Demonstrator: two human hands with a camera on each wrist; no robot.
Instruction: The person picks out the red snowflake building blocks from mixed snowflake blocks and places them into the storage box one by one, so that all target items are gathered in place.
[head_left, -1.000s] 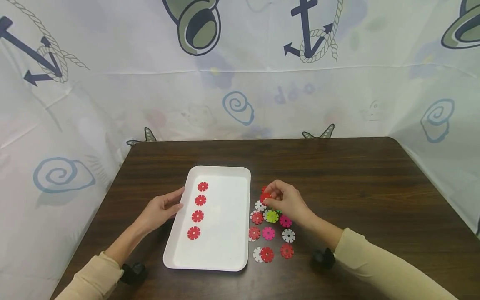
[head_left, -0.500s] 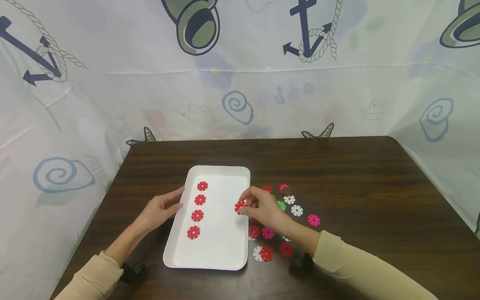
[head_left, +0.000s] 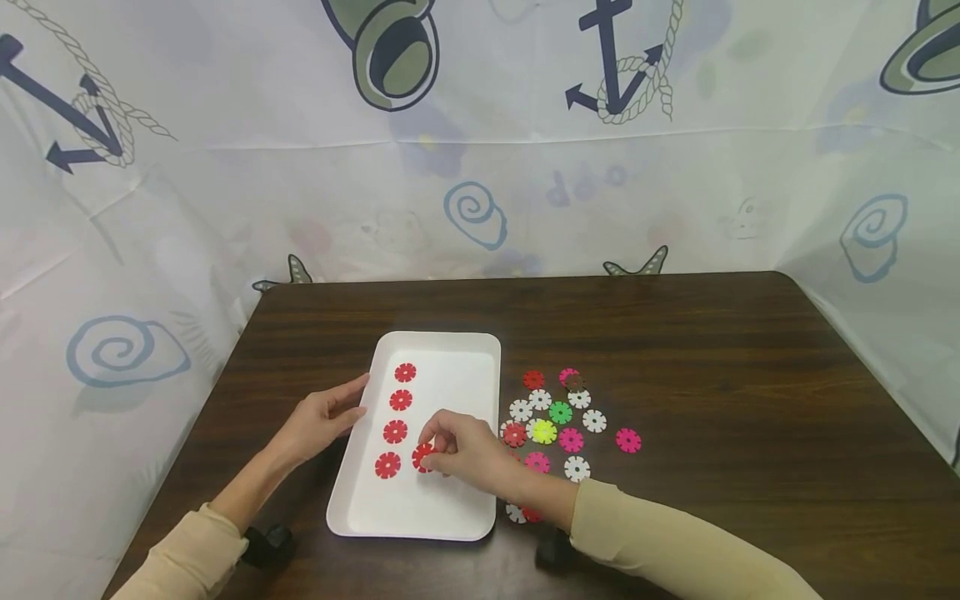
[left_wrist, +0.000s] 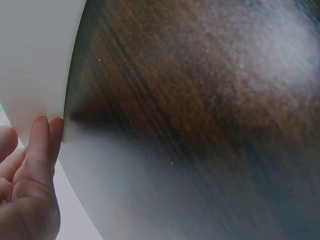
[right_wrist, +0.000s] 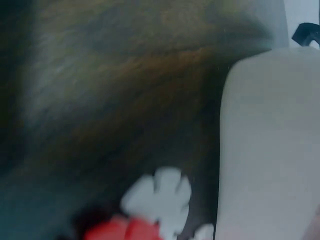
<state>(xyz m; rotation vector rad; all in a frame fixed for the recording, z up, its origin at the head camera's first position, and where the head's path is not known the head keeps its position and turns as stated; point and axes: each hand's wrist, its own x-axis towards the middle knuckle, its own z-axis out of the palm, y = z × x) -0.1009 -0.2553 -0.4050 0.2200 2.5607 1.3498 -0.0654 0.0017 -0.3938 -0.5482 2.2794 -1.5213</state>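
Observation:
My right hand (head_left: 468, 454) pinches a red notched plastic disc (head_left: 422, 457) between thumb and fingers, close over the white tray (head_left: 450, 367). It hovers just right of the lowest red disc (head_left: 387, 465) in a column of several red discs along the tray's left side. With fingers straight, my left hand (head_left: 322, 423) touches the tray's left edge. The left wrist view shows its fingertips (left_wrist: 40, 122) against the tray's outer wall (left_wrist: 40, 60). In the right wrist view, a white disc (right_wrist: 160, 200) and a blurred red disc (right_wrist: 122, 230) lie beside the tray (right_wrist: 270, 140).
Right of the tray, several notched discs lie loose, some overlapping. Among them are a green disc (head_left: 560, 412), a yellow disc (head_left: 543, 431), a white disc (head_left: 577, 468) and a pink disc (head_left: 628, 441). The dark wooden table (head_left: 712, 358) meets a patterned cloth backdrop (head_left: 330, 200).
My right hand has moved left from the loose discs, across the tray's right rim, carrying the red disc to beside the column. The left hand has stayed at the tray's edge.

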